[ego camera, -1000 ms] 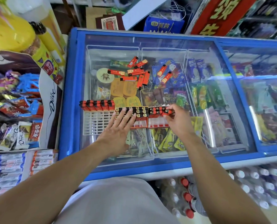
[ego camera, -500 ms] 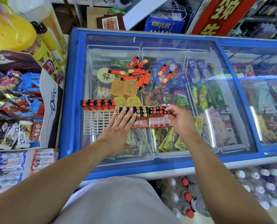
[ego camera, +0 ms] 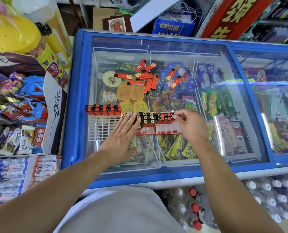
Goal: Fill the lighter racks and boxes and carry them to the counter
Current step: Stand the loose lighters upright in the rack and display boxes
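Head camera looks down at a blue freezer [ego camera: 76,101] with a glass lid, and 3 lighter racks sit side by side on the glass. The left hand [ego camera: 121,140] lies flat with straight fingers on the lighters in the middle rack [ego camera: 145,122], while the right hand [ego camera: 190,126] pinches a lighter [ego camera: 171,115] at the back of the right rack [ego camera: 168,130]. The white rack [ego camera: 102,126] on the left holds 5 red lighters, and more loose lighters [ego camera: 143,78] lie farther back on the glass.
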`<action>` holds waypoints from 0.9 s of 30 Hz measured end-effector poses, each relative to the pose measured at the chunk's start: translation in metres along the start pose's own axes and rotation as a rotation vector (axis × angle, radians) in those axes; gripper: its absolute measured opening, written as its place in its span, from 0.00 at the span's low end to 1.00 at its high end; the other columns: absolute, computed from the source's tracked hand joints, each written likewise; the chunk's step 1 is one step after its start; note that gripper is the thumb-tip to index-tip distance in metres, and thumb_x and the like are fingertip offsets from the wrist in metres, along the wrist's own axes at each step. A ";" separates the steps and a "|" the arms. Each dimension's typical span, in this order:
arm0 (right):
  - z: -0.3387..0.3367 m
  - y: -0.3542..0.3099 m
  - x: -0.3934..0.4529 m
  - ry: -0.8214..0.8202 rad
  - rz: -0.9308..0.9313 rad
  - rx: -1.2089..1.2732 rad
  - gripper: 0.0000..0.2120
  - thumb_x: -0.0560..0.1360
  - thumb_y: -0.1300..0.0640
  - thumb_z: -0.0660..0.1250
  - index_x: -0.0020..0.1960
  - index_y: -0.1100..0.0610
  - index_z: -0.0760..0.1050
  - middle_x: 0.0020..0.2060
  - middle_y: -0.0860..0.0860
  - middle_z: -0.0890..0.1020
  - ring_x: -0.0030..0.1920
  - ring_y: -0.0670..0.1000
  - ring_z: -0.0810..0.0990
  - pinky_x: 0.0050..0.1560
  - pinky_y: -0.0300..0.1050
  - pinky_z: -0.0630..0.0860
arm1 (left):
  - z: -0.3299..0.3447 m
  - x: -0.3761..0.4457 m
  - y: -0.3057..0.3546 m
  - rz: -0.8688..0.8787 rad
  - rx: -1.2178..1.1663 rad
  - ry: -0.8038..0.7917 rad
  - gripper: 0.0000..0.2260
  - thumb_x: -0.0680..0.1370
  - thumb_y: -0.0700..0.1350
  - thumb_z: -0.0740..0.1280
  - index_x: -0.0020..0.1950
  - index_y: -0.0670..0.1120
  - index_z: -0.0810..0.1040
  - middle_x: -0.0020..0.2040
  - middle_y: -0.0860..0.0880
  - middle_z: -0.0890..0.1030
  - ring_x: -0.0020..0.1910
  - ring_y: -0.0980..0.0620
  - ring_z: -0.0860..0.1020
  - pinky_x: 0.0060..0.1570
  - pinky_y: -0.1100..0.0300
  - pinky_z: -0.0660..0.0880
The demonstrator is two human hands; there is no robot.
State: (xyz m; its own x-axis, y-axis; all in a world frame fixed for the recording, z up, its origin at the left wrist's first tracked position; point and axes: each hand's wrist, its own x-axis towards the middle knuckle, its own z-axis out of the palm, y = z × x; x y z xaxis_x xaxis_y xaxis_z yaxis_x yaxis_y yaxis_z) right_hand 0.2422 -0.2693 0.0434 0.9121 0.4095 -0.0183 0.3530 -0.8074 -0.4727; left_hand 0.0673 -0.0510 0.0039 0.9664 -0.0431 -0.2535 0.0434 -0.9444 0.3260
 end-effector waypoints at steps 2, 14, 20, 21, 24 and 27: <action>-0.006 -0.015 0.011 0.026 0.000 0.069 0.04 0.78 0.52 0.71 0.51 0.50 0.83 0.46 0.44 0.84 0.43 0.44 0.81 0.43 0.38 0.77 | 0.006 -0.011 -0.009 -0.040 -0.090 0.081 0.42 0.82 0.55 0.63 0.81 0.50 0.33 0.81 0.52 0.31 0.79 0.55 0.29 0.79 0.52 0.36; 0.081 -0.081 0.149 -0.265 0.152 0.066 0.14 0.79 0.46 0.68 0.55 0.56 0.78 0.51 0.51 0.83 0.45 0.52 0.83 0.52 0.49 0.79 | 0.035 -0.038 -0.060 -0.306 -0.109 0.055 0.40 0.82 0.58 0.61 0.83 0.52 0.37 0.82 0.50 0.36 0.80 0.51 0.32 0.80 0.46 0.40; 0.098 -0.074 0.169 -0.262 0.209 -0.050 0.12 0.75 0.46 0.73 0.42 0.55 0.79 0.36 0.50 0.83 0.35 0.53 0.84 0.44 0.53 0.83 | 0.044 -0.044 -0.077 -0.324 -0.105 -0.091 0.45 0.77 0.71 0.53 0.79 0.53 0.28 0.77 0.53 0.23 0.77 0.50 0.24 0.77 0.46 0.32; 0.098 -0.075 0.168 -0.274 0.221 -0.065 0.12 0.75 0.47 0.73 0.42 0.55 0.79 0.37 0.51 0.84 0.34 0.53 0.84 0.44 0.54 0.83 | 0.044 -0.043 -0.078 -0.327 -0.122 -0.106 0.46 0.77 0.72 0.53 0.79 0.54 0.27 0.77 0.52 0.23 0.76 0.50 0.24 0.76 0.46 0.31; 0.096 -0.078 0.163 -0.312 0.281 -0.126 0.13 0.76 0.50 0.72 0.40 0.56 0.74 0.38 0.53 0.83 0.34 0.54 0.85 0.44 0.54 0.84 | 0.043 -0.042 -0.078 -0.332 -0.147 -0.151 0.48 0.77 0.73 0.55 0.78 0.53 0.25 0.77 0.51 0.23 0.75 0.50 0.23 0.77 0.46 0.31; 0.092 -0.079 0.153 -0.329 0.329 -0.121 0.16 0.77 0.50 0.72 0.37 0.56 0.69 0.33 0.51 0.78 0.32 0.54 0.85 0.44 0.52 0.84 | 0.041 -0.042 -0.078 -0.333 -0.154 -0.172 0.48 0.77 0.72 0.56 0.78 0.54 0.24 0.76 0.51 0.22 0.75 0.50 0.22 0.78 0.46 0.32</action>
State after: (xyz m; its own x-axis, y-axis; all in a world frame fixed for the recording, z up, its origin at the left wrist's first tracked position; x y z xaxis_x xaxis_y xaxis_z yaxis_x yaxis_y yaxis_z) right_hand 0.3349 -0.1038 -0.0032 0.8718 0.2207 -0.4372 0.0958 -0.9523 -0.2896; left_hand 0.0133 0.0115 -0.0481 0.8370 0.1903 -0.5130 0.3967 -0.8567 0.3295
